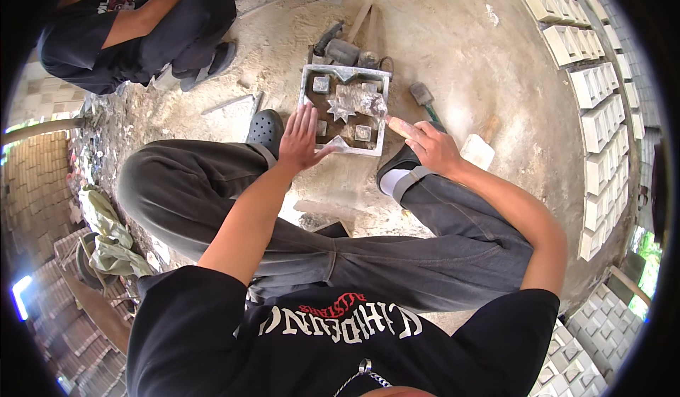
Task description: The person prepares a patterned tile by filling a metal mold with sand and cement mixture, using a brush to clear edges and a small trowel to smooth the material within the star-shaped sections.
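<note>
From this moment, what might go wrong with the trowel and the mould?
The trowel reaches over the mould, close to the star-shaped piece; a slip of the right hand might chip that piece. The left hand is at the mould's near-left corner; a wide stroke could perhaps hit it.

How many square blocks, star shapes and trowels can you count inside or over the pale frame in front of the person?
Trowels: 1
Star shapes: 1
Square blocks: 4, one of them partly hidden by the trowel
Total: 6
</note>
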{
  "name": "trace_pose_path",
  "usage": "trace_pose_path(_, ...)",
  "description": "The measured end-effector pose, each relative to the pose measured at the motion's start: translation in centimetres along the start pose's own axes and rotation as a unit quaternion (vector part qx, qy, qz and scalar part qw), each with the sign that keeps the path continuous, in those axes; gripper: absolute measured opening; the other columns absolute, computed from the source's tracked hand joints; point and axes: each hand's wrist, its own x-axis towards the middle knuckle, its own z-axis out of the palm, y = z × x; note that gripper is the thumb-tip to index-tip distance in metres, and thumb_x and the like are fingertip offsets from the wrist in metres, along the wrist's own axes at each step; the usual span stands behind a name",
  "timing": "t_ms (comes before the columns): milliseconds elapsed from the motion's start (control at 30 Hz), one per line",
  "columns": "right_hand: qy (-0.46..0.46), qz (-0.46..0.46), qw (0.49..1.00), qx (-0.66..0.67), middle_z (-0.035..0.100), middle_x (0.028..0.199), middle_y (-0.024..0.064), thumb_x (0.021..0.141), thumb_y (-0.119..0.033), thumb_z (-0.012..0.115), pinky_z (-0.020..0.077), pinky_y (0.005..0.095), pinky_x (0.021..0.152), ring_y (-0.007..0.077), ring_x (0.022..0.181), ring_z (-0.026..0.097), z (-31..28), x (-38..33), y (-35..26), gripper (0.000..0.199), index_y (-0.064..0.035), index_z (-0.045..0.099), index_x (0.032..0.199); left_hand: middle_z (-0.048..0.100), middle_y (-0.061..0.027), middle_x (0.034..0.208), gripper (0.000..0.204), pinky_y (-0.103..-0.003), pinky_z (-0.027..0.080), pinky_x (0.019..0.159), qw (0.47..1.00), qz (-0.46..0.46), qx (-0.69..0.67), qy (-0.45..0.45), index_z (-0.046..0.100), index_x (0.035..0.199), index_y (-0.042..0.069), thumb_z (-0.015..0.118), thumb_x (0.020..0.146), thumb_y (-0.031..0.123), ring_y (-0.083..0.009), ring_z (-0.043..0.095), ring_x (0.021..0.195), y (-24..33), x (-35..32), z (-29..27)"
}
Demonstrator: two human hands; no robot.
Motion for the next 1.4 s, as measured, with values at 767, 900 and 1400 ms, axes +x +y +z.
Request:
trace_pose_path(767,-0.03,-0.063,0.993,-0.093,0.055,0.107,0.0111,0.088,-0.012,0.063,0.0565,0.0387,0.066,0.0308,0.088,0.065,-0.6,0.6,1.1,0.054,-0.0111,0.049,0.139,0.012,-0.0265,0.159,0.106,-0.047,0.008,0.12,0.995,-0.089,-0.02,0.046,0.013,0.15,-0.011,0.044,0.089,0.071,-0.0384,0.007,0.149,3.2,-0.5,1.0)
trace_pose_path(900,-0.012,0.0,0.997,-0.079,0.057,0.108,0.0115,0.091,-0.017,0.061,0.0561,0.0397,0.064,0.0314,0.084,0.065,-1.0,0.5,0.9,0.053,-0.0137,0.047,0.142,0.012,-0.0263,0.159,0.106,-0.046,0.007,0.121,0.997,-0.064,-0.035,0.028,0.012,0.15,-0.01,0.04,0.09,0.072,-0.0378,0.006,0.15,5.7,3.9,0.9)
trace_pose_path(1400,-0.006,0.026,0.997,-0.069,0.058,0.106,0.0097,0.091,-0.019,0.061,0.0536,0.0426,0.062,0.0325,0.079,0.065,-1.1,0.3,2.5,0.053,-0.0152,0.049,0.142,0.016,-0.0161,0.161,0.099,-0.042,0.008,0.122,0.999,-0.013,0.024,0.017,0.015,0.154,0.0,0.039,0.09,0.072,-0.0291,0.014,0.15,3.5,0.7,0.7)
